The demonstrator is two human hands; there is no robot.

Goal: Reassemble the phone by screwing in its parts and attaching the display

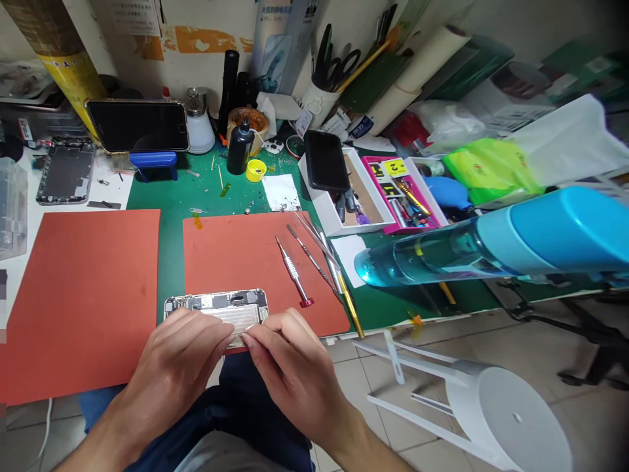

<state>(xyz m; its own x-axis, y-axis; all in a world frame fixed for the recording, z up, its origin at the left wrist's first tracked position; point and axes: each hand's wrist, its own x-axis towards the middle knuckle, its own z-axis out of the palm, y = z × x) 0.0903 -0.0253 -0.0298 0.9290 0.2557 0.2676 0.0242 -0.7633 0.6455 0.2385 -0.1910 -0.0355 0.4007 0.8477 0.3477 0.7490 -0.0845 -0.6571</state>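
An opened phone housing [248, 316] lies at the near edge of the right orange mat, its inner parts and a pale rectangular area facing up. My left hand [184, 351] rests over its left side, with thumb and index finger pinched together above the housing. From the right, my right hand [289, 354] reaches in with its fingertips pinched close to the left ones. Whatever sits between the fingertips is too small to make out. On the mat to the right lie a red-capped screwdriver [293, 272] and a thin metal pry tool [312, 257].
Orange mats [88, 295] cover much of the green bench. A phone [140, 126] leans on a blue stand [154, 164]. White and pink trays hold tools, under a black phone [325, 160]. A blue water bottle [442, 246] is at right; a white stool [515, 416] is on the floor.
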